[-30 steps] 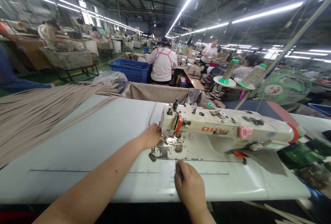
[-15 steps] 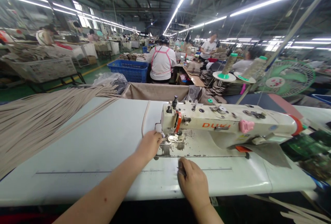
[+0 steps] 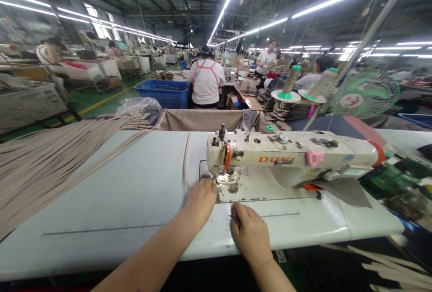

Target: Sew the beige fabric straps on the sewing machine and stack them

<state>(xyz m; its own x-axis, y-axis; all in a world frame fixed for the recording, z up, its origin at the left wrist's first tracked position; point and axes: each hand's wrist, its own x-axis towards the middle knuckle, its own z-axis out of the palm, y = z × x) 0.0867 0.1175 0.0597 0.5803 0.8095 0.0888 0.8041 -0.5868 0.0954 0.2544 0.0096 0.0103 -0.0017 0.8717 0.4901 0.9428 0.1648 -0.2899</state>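
My left hand [image 3: 201, 198] is closed, its fingers bent down just left of the presser foot [image 3: 224, 178] of a cream sewing machine [image 3: 263, 148]. A narrow beige fabric strip [image 3: 186, 159] curves over the white table and runs in behind this hand, which grips it; the fingertips and the strip's end are hidden. My right hand [image 3: 250, 229] rests at the table's front, below the machine bed, curled round a small dark metal tool [image 3: 235, 217]. A pointed tip sticks out to the left, and the rest is covered by the fingers.
Many beige strips [image 3: 64, 157] lie in a heap on the left. Thread cones [image 3: 290, 83] and a green fan [image 3: 366, 96] stand behind the machine. A brown fabric-lined bin [image 3: 199, 120] adjoins the table's far edge. Beyond are a blue crate [image 3: 164, 94] and a seated person [image 3: 207, 80].
My left hand has shifted slightly toward me and turned, its fingers now pointing more down, away from the presser foot. My right hand keeps its grip almost unmoved. The whole view has swung slightly.
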